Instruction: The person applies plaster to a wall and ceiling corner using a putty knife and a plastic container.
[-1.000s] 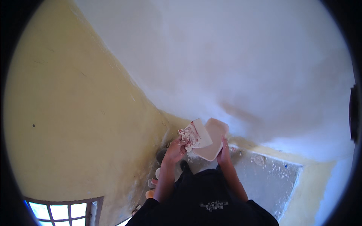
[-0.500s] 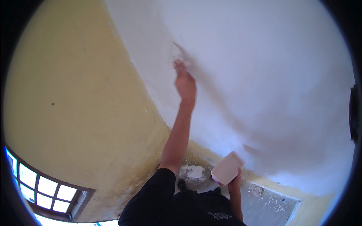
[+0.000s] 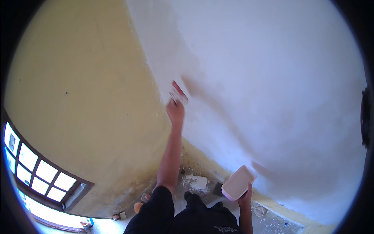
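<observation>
My left hand is raised against the wall, closed around a flat scraper-like tool with a reddish strip and white smears. The tool is at the white-coated wall, close to the corner with the yellow wall. Motion blur hides its exact shape. Lower down, my right hand grips the side of a pale pink rectangular tub, held tilted near the white wall. Pale, smooth material appears inside the tub.
A multi-pane window is at the lower left. White splatters and a white patch mark the floor by my feet, near a dark block. A crumpled pale lump lies right of my arm. A dark object edges the right rim.
My left hand has come down and slightly left along the wall, and the tool's reddish strip now shows. The tub stays in my right hand, a little lower in view. The view has shifted.
</observation>
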The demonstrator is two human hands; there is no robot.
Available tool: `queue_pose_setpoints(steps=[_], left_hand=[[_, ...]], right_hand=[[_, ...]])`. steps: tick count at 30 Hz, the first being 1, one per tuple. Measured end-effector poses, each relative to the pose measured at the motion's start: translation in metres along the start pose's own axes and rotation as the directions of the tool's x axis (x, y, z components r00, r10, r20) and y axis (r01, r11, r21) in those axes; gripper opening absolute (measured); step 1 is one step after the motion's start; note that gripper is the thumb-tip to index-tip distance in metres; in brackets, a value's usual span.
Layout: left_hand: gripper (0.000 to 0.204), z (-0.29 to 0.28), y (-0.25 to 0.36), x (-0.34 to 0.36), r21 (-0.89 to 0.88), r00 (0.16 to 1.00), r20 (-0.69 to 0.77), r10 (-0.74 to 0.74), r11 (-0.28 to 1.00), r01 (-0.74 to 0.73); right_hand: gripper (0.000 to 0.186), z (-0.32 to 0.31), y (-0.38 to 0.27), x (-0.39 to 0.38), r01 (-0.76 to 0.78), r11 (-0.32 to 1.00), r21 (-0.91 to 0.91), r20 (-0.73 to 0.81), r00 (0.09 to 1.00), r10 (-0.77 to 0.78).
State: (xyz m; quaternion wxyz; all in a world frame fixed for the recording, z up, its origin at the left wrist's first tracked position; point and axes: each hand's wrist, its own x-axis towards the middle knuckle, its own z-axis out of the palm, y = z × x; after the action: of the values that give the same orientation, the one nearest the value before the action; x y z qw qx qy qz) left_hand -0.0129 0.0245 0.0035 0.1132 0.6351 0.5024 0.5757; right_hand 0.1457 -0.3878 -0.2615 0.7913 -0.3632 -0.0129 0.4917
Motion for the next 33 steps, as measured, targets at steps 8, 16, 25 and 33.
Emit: queue_pose_setpoints(steps=[8, 16, 25, 33], left_hand=[[0.018, 0.020, 0.029, 0.111, -0.090, 0.995, -0.085, -0.052, 0.995, 0.044], [0.044, 0.024, 0.124, 0.015, -0.032, 0.956, -0.133, 0.261, 0.963, -0.267], [0.050, 0.010, 0.110, -0.136, -0.216, 0.901, 0.186, 0.392, 0.911, -0.352], [0.041, 0.030, 0.079, -0.029, -0.121, 0.982, -0.124, 0.140, 0.980, -0.156]], right_hand=[[0.047, -0.006, -0.005, -0.003, 0.070, 0.977, -0.202, 0.044, 0.997, -0.063], [0.045, 0.023, -0.011, -0.006, 0.009, 0.999, -0.048, 0.087, 0.996, -0.005], [0.053, 0.019, -0.010, -0.004, 0.036, 0.996, -0.083, 0.063, 0.998, -0.030], [0.052, 0.000, -0.013, -0.007, -0.050, 0.999, 0.009, -0.001, 0.999, 0.050]])
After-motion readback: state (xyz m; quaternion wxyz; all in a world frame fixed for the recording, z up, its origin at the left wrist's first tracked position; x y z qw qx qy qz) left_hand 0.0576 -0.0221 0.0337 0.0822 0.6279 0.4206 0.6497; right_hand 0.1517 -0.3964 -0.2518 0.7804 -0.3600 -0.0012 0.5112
